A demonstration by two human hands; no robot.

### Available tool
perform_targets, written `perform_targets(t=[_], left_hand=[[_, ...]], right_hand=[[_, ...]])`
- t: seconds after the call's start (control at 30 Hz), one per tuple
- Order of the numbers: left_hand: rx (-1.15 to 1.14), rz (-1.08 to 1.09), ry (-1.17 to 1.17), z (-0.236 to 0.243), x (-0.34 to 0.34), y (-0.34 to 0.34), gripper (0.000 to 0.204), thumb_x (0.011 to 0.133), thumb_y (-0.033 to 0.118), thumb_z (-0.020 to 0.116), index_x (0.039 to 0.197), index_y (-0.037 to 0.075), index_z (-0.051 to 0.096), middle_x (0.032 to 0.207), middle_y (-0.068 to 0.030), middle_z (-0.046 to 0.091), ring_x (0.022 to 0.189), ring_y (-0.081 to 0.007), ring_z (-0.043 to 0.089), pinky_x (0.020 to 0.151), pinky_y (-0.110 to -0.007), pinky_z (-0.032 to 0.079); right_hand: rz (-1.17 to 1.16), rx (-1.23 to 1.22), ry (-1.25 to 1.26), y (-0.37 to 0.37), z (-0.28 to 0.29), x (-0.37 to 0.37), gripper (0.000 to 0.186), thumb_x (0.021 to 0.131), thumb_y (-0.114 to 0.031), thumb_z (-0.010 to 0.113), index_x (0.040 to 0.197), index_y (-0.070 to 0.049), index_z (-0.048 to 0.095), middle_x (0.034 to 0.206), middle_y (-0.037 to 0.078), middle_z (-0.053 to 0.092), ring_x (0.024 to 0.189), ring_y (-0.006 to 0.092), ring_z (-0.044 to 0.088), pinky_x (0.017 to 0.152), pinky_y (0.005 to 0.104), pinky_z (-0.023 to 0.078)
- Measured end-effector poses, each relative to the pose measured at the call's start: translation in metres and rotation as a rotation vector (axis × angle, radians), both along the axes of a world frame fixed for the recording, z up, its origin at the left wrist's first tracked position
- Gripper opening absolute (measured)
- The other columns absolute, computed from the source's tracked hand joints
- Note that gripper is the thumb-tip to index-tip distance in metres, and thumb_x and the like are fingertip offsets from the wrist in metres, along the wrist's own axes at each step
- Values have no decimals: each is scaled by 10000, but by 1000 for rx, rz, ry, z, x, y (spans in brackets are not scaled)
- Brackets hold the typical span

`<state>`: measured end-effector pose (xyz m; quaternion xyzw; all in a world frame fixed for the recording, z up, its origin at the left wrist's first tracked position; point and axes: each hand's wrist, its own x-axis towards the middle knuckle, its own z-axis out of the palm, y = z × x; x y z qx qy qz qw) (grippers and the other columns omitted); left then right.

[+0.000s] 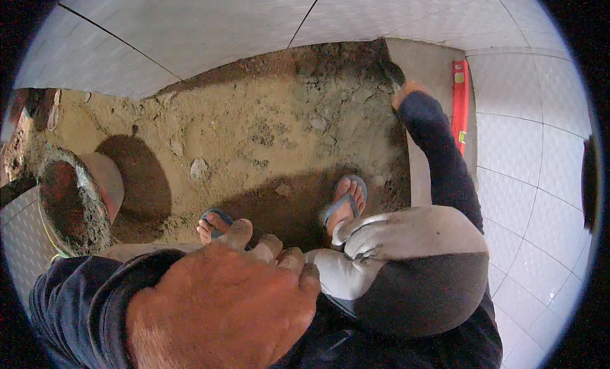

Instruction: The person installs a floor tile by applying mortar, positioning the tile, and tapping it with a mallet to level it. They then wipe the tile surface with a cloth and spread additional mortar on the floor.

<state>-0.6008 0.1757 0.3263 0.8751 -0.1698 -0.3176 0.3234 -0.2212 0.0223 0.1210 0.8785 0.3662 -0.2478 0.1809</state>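
My left hand point(222, 305) is close up at the lower left, back upward. Its dusty grey fingers are spread a little over my legs, and nothing shows in them. Far off at the upper right, my right hand point(412, 92) is closed on a trowel; its handle is mostly hidden. The dark trowel blade point(393, 73) touches the grey mortar point(340, 83) at the corner, beside a plain grey floor strip point(419, 57). From there damp mortar spreads left into sandy fill point(222, 127).
A mortar-crusted bucket point(108, 178) lies tipped at the left. The red spirit level point(460, 105) rests along the white tiled wall point(508, 140) at right. Larger pale tiles point(210, 26) stand across the far side. My sandalled feet point(346, 204) are on the sand, with small lumps around.
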Motion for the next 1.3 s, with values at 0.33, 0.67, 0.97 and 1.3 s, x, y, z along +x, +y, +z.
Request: perform_targets(t=[0.33, 0.67, 0.97, 1.3], left_hand=[[-28, -4, -1, -1, -7, 2, 499, 848, 344, 635, 1249, 59, 553, 1022, -112, 644, 1014, -312, 632, 946, -441, 485], [-36, -73, 66, -13, 11, 3, 526, 853, 370, 643, 1272, 72, 533, 1068, -114, 623, 1092, -292, 596, 941, -444, 490], [-8, -120, 149, -18, 30, 8, 582, 877, 445, 621, 1306, 70, 502, 1192, -152, 593, 1146, -350, 578, 961, -472, 483], [-1, -111, 390, -14, 82, -1, 647, 915, 481, 592, 1397, 74, 450, 1247, -205, 585, 1160, -406, 563, 977, -495, 465]], right_hand=[[-298, -8, -126, -106, -11, -66, 424, 807, -315, 688, 1125, -43, 623, 1003, 233, 686, 973, 415, 653, 852, 486, 532], [-271, 83, -120, -156, 8, -79, 337, 810, -282, 699, 1071, -83, 622, 917, 212, 684, 884, 431, 659, 792, 508, 531], [-273, -31, -133, -172, 12, -98, 322, 851, -273, 638, 1093, -65, 597, 920, 221, 684, 874, 384, 678, 780, 495, 547], [-428, -24, 27, -268, 16, -105, 341, 849, -292, 589, 1079, -43, 566, 915, 223, 687, 912, 392, 681, 811, 513, 545]])
